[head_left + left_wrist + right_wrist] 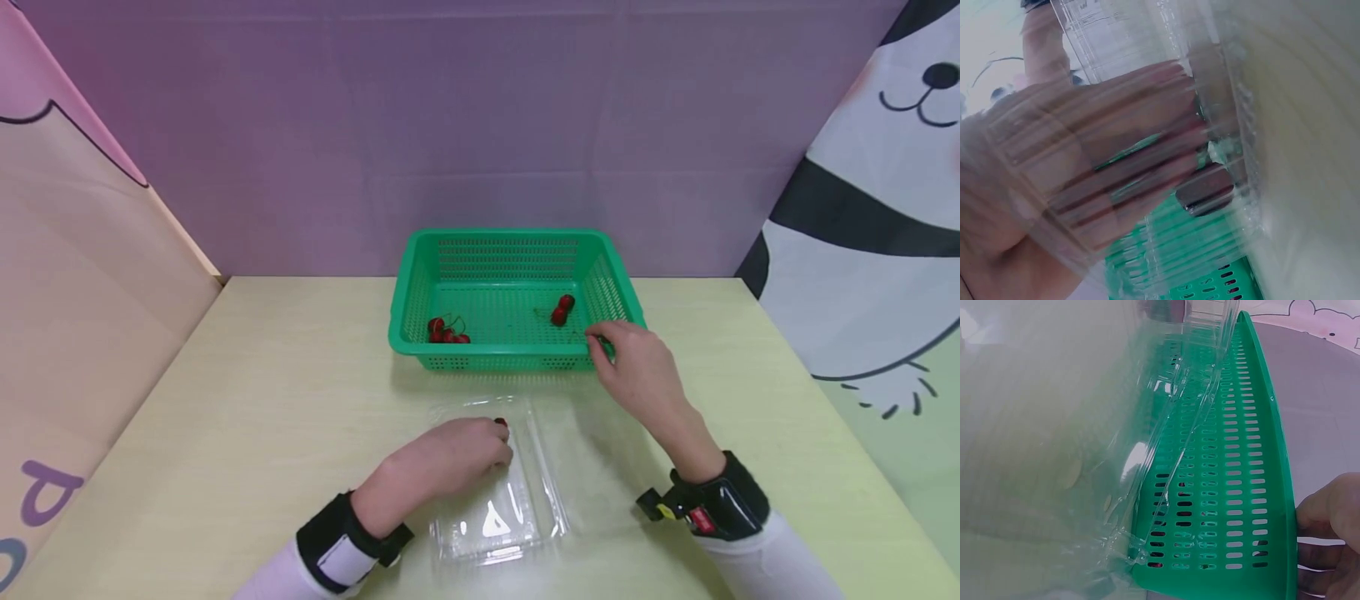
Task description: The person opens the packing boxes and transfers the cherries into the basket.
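A clear plastic box (525, 492) lies on the table with its clear lid spread to the right. My left hand (453, 454) is over the box, fingers bent downward. A dark red cherry (501, 422) shows right at its fingertips, and the same cherry (1205, 189) appears through the plastic in the left wrist view; I cannot tell whether the fingers hold it. My right hand (637, 367) reaches over the front right rim of a green basket (517, 350), thumb and index tips together at a thin stem (577, 336). Its other fingertips are hidden.
Inside the basket, a cluster of several cherries (447, 335) lies at the front left and two cherries (562, 310) toward the right. Behind the basket rises a purple cloth backdrop (480, 125). The pale tabletop (300, 375) extends on both sides.
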### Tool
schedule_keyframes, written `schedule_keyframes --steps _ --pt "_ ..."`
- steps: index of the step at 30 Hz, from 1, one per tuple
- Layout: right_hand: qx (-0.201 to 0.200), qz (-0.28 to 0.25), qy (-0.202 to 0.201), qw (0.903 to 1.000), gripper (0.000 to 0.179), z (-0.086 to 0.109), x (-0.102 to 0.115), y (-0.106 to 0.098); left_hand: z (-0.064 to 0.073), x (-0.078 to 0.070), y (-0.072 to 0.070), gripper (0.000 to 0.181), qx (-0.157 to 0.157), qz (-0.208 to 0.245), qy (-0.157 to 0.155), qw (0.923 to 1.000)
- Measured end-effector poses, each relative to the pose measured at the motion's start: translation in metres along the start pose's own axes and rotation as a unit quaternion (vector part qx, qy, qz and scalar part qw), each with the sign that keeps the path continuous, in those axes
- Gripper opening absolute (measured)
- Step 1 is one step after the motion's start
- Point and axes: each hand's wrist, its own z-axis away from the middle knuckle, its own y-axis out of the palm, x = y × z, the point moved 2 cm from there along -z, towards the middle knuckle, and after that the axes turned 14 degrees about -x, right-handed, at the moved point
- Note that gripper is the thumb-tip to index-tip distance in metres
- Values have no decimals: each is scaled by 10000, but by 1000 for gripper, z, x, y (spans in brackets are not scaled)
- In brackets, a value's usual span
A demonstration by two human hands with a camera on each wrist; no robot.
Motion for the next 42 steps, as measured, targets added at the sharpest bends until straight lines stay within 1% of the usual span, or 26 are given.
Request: schedule_keyframes --steps 3,8,14,19,22,25,29,32,37,39,42 --pt "7 4 -7 10000 13 0 0 0 0 0 1 17 -59 -23 -22 10000" --pt "-9 -12 -40 10000 13 0 0 0 -1 1 2 25 -118 -91 10 9999" --pt "13 -2 -56 10000 13 0 0 0 -1 1 3 29 -112 -329 272 9990" --pt "79 9 -30 10000 14 0 -1 1 -1 1 3 24 -86 -418 369 9984" --pt "88 6 -29 10000 14 0 -1 1 -1 0 3 16 -88 -464 381 9982" --pt "94 8 -20 10000 14 1 -1 2 -1 1 3 10 -77 -368 320 9988" --pt "78 6 -20 10000 13 1 -1 2 -2 2 0 5 -193 -222 221 9993" --pt "65 5 -31 10000 12 1 -1 2 -3 4 -2 6 -325 -84 112 9994" --pt "80 12 -29 10000 13 1 -2 2 -2 5 -6 11 -456 378 -81 9982" --pt "86 8 -32 10000 14 1 -2 2 -1 5 -7 11 -520 514 -75 9973" --pt "67 -9 -56 10000 13 1 -2 3 -1 6 -8 11 -601 601 -22 9964"
